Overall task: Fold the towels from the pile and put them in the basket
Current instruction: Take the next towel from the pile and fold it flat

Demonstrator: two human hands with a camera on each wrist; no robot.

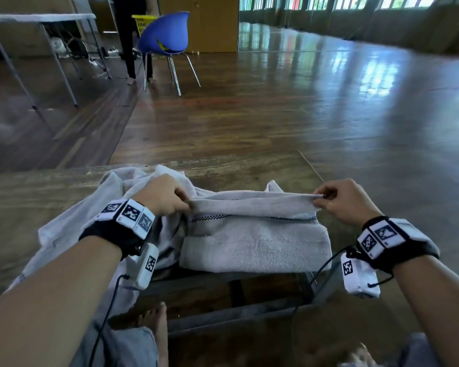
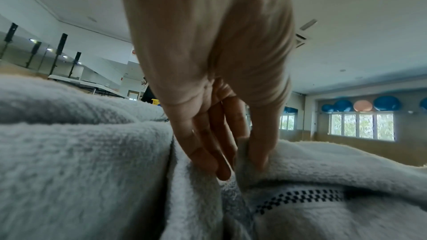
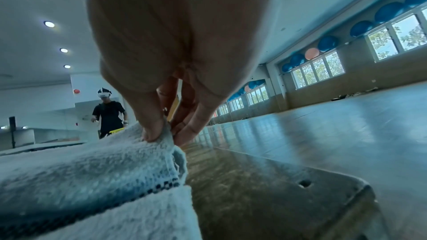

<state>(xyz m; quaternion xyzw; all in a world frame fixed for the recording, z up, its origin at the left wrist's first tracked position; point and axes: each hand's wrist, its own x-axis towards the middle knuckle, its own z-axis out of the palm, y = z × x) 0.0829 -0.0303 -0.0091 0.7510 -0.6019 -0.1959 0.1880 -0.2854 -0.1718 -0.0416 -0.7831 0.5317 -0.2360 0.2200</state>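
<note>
A pale grey towel with a dark checkered stripe lies partly folded on the glass-topped table. My left hand pinches the left end of its raised folded edge, and thumb and fingers clamp the cloth in the left wrist view. My right hand pinches the right end of the same edge, the towel corner caught between thumb and fingers. The fold hangs taut between both hands, just above the lower layer. A crumpled pile of grey towels lies under and behind my left wrist. A yellow basket stands far back.
A blue chair stands on the wooden floor beyond the table, with a person in black near the yellow basket. A white folding table is at far left. My knees and a bare foot show beneath the glass.
</note>
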